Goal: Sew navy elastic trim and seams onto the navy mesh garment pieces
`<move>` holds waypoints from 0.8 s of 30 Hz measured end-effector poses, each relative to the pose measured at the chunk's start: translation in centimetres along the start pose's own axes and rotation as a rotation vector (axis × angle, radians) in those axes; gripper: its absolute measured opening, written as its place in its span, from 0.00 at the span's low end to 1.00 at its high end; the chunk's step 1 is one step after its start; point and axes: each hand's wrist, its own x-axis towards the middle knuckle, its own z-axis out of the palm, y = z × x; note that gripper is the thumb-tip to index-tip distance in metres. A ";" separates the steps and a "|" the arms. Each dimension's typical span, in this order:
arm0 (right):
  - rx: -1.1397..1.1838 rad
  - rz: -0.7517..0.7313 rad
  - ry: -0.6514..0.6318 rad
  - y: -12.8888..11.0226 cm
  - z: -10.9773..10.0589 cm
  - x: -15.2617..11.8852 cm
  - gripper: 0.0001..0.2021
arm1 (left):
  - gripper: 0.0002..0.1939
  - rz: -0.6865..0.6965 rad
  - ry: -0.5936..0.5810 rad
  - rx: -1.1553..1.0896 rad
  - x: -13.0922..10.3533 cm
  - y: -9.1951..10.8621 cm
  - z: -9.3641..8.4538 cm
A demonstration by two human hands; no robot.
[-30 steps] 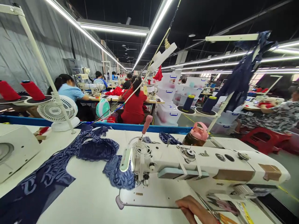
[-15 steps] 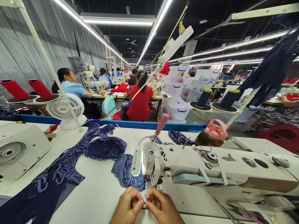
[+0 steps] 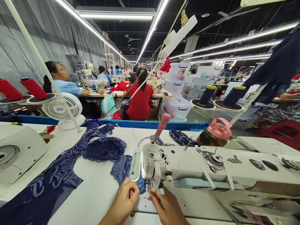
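My left hand [image 3: 125, 200] is closed in a pinch at the left of the sewing machine's needle area, beside bunched blue lace fabric [image 3: 122, 170]. Whatever its fingertips hold is too small to make out. My right hand [image 3: 167, 204] reaches in under the head of the white sewing machine [image 3: 187, 159], thumb and forefinger close together by the presser foot [image 3: 148, 184]. Part of that hand is hidden behind the machine's front parts, and I cannot see what it pinches. A small lit lamp [image 3: 135, 165] hangs just above my left hand.
Dark blue lace pieces [image 3: 104, 149] and a long dark fabric strip [image 3: 47, 187] lie on the left of the white table. A pink-lidded jug [image 3: 217, 131], a white fan [image 3: 62, 107] and navy thread cones [image 3: 207, 95] stand behind. Co-workers [image 3: 139, 101] sit farther back.
My hands have come apart from their meeting point in front of the needle. The right hand has moved forward under the machine head; the left has shifted left and slightly forward.
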 end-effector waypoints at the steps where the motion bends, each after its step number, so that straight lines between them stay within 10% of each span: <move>1: 0.030 0.020 0.000 0.0 0.2 0.0 0.12 | 0.15 0.003 -0.003 -0.002 0.0 0.0 0.1; 16: 0.118 0.156 -0.056 -0.6 1.5 0.5 0.12 | 0.16 0.066 -0.057 0.017 -0.5 -0.4 0.7; 24: -0.205 -0.136 0.086 -0.1 0.0 0.3 0.12 | 0.20 0.049 0.051 0.165 -0.1 0.9 -0.4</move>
